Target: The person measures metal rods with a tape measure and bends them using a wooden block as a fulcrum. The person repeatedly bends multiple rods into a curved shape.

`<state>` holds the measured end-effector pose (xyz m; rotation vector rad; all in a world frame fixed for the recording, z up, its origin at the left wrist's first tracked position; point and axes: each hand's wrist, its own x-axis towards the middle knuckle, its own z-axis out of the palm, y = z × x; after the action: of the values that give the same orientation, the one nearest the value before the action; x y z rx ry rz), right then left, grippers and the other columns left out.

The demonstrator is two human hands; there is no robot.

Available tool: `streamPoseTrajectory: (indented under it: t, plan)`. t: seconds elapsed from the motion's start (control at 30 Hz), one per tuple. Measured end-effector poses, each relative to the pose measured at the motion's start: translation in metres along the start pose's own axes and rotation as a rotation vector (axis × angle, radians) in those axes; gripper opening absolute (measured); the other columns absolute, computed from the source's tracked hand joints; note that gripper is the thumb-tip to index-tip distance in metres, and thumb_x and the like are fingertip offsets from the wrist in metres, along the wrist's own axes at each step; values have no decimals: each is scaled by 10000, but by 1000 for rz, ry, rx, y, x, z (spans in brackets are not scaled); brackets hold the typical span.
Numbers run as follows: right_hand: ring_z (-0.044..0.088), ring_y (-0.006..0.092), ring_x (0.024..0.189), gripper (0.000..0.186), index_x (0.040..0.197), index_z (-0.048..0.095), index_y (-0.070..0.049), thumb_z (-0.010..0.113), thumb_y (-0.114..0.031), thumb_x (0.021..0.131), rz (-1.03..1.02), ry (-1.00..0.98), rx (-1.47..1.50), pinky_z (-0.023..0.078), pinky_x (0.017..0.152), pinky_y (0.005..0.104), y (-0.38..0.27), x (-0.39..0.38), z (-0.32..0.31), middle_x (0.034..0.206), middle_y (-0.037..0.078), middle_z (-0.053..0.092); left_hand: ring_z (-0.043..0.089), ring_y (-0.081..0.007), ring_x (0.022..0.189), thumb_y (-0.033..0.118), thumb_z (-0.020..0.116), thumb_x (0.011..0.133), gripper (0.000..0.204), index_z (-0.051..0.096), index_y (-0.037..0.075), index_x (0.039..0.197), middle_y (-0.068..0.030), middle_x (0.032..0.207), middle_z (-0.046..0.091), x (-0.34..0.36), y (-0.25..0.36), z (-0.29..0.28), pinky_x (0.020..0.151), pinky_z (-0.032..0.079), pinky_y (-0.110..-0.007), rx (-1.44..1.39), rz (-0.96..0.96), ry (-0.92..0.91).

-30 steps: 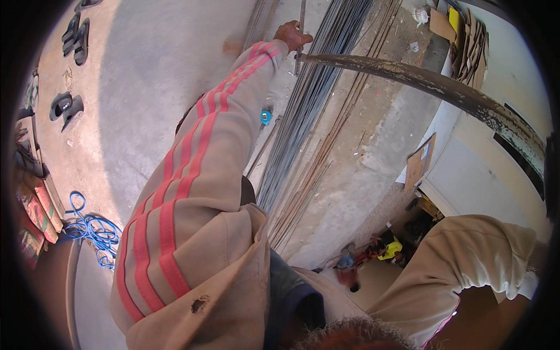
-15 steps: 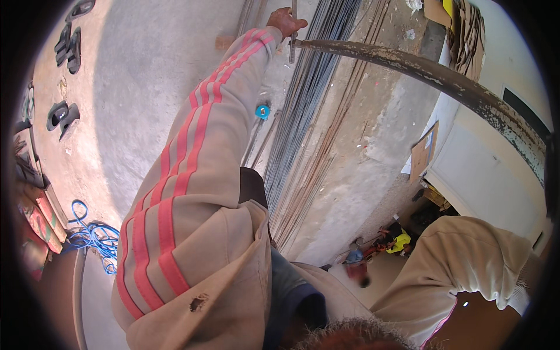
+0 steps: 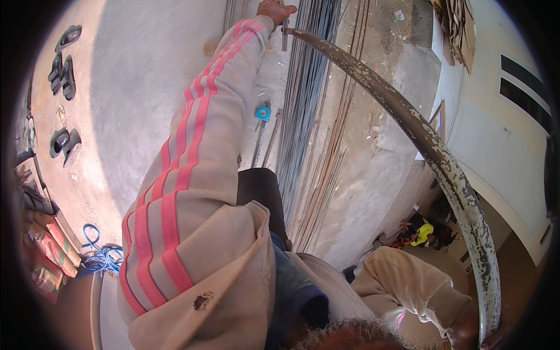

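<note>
My left arm, in a pale sleeve with pink stripes, stretches far forward. At its end my left hand [image 3: 276,10] is closed at the top edge; what is in its fingers is hidden. Just beside it, a short metal bar [image 3: 284,38] meets the far end of a long, worn metal pipe [image 3: 411,119] with flaking paint. The pipe appears curved and comes back to the lower right. There my right hand [image 3: 494,333], partly in shadow, is wrapped round its near end. Under the pipe's far part lies a bundle of long thin steel rods [image 3: 303,93].
Brownish rods [image 3: 326,169] lie beside the bundle. A blue tape measure [image 3: 263,113] rests on the concrete floor [image 3: 157,76]. At left are dark sandals [image 3: 68,76], a coiled blue hose [image 3: 100,256] and stacked sacks [image 3: 55,239]. A person in yellow [image 3: 423,233] is at lower right.
The pipe's near end has swung from the right edge down toward my body. My right arm has drawn in with it, and the right hand now shows. The view has shifted slightly.
</note>
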<state>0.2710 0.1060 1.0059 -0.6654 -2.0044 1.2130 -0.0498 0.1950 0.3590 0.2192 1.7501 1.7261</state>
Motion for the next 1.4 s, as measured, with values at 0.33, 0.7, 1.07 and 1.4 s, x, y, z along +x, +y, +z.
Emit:
streamPoseTrajectory:
  t: [0.33,0.7,1.07,1.4]
  plan:
    - [576,183,674,129,898,514,-118,638,-85,904,532,150,-271,479,627,343,57,-172,-41,750,44,547,653,-251,730,217,695,789,458,614,-67,1139,-137,812,656,59,-66,-4,672,551,-391,869,936,58]
    - [619,226,763,159,1030,546,-85,640,-59,905,1087,-526,-1018,521,702,390,-74,-148,-75,860,98,594,719,-195,722,347,669,782,343,663,23,894,-106,741,726,9,-14,-16,700,560,-324,496,300,-247]
    - [661,269,851,265,1163,579,-51,642,-34,906,912,-1445,-1213,563,778,437,-87,-45,7,970,152,641,722,-198,744,330,721,779,468,578,-21,1054,-140,844,733,-23,15,-15,671,582,-336,-38,-133,-196]
    - [594,127,600,655,1408,340,-22,726,-132,889,1785,-497,-119,492,514,286,57,-13,86,822,44,583,696,-232,808,379,697,759,517,604,28,1127,-142,893,707,7,-77,-2,808,548,-331,448,154,-115]
